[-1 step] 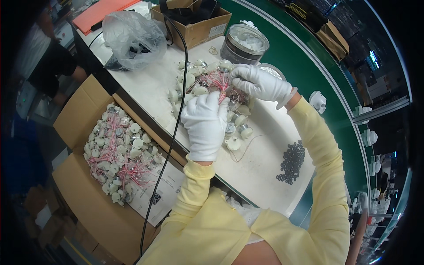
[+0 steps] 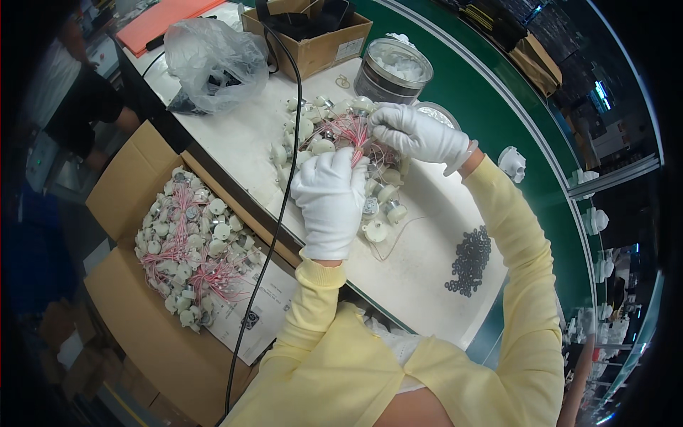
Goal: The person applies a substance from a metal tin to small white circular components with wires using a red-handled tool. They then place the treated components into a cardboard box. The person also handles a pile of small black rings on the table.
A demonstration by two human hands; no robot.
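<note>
My left hand (image 2: pixel 329 199), in a white glove, is closed around a bundle of pink and white wires (image 2: pixel 358 155). The wires fan out at the top toward small round motors with off-white discs (image 2: pixel 306 130), heaped on the white table around my hands. Just to the right of the bundle, my gloved right hand (image 2: pixel 416 134) has its fingertips pinched together at the wires' edge. What sits between those fingertips is hidden. A single motor (image 2: pixel 376 230) lies at the near edge of the heap, and a thin loose wire loops beside it.
On the left, an open cardboard box (image 2: pixel 142 327) holds several more wired motor bundles (image 2: pixel 188 242). A black cable (image 2: pixel 273 235) hangs across the view. Small black rings (image 2: pixel 471 262) lie at the right. Behind stand a round tin (image 2: pixel 393 71), a carton (image 2: pixel 324 53) and a plastic bag (image 2: pixel 213 60).
</note>
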